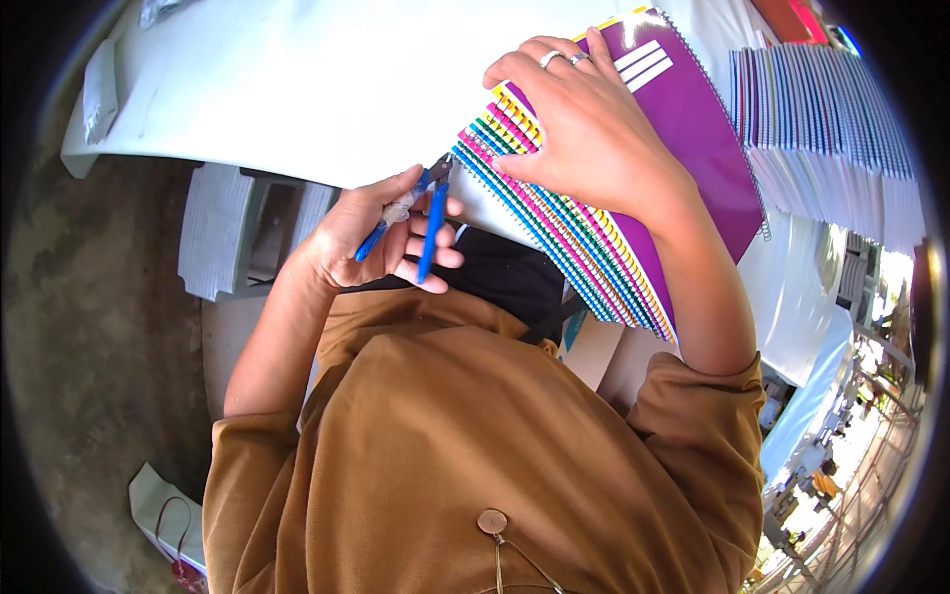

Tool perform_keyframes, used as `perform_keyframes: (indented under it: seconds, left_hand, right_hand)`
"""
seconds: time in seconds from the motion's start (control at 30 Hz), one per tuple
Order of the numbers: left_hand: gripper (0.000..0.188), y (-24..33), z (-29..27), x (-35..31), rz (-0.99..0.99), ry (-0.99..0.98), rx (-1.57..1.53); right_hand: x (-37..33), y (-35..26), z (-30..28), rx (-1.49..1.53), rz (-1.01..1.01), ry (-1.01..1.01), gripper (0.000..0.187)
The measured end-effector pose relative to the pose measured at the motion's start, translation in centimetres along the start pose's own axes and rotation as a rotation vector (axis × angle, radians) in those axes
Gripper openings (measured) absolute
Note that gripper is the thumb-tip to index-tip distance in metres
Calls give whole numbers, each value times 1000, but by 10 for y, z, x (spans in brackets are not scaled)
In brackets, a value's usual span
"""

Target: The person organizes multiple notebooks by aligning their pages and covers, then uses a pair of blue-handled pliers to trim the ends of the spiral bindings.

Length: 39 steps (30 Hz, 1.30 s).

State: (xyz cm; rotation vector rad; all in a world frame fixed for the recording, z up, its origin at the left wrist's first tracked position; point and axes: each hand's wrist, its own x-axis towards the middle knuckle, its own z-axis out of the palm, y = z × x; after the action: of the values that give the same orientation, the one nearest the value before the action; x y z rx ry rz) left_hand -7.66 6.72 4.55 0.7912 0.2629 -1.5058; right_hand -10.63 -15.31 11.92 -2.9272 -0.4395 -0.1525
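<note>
My left hand holds a pair of small blue-handled cutting pliers; one handle has clear wrapping round it. The pliers' jaws are at the near left corner of a stack of spiral notebooks, right by the end of a blue coil. Whether the jaws touch the wire I cannot tell. The notebooks lie fanned, their blue, pink, green and yellow coils facing me, with a glossy purple cover on top. My right hand, wearing rings, grips the stack, thumb on the coils and fingers over the cover's far edge.
The stack rests on a white table, overhanging its near edge. Farther right stands a tall pile of spiral-bound notebooks. Clear plastic packets lie at the table's left end. A grey plastic stool stands below the table.
</note>
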Motion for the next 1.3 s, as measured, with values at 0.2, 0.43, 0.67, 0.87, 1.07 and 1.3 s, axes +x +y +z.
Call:
perform_keyframes:
  seconds: [0.2,0.43,0.67,0.87,1.07,1.3]
  left_hand:
    - [47,0,23,-5,171,511,1246]
    - [41,59,26,-38,106,324,1205]
    - [57,86,-61,3,829,1410,2085]
    - [67,-39,15,16,705,479,608]
    - [68,-77,37,77,849,89,537]
    - [74,53,83,125,662,-316,297]
  right_hand:
    - [0,-2,0,15,20,-34,49]
    - [-7,20,-27,208,-36,360,60]
    - [-70,97,-158,728,112,650,57]
    - [-141,228,-56,1407,778,-49,76]
    - [-177,183,-34,1467,764,-225,85]
    - [-226,58,12,2184,634,309,69]
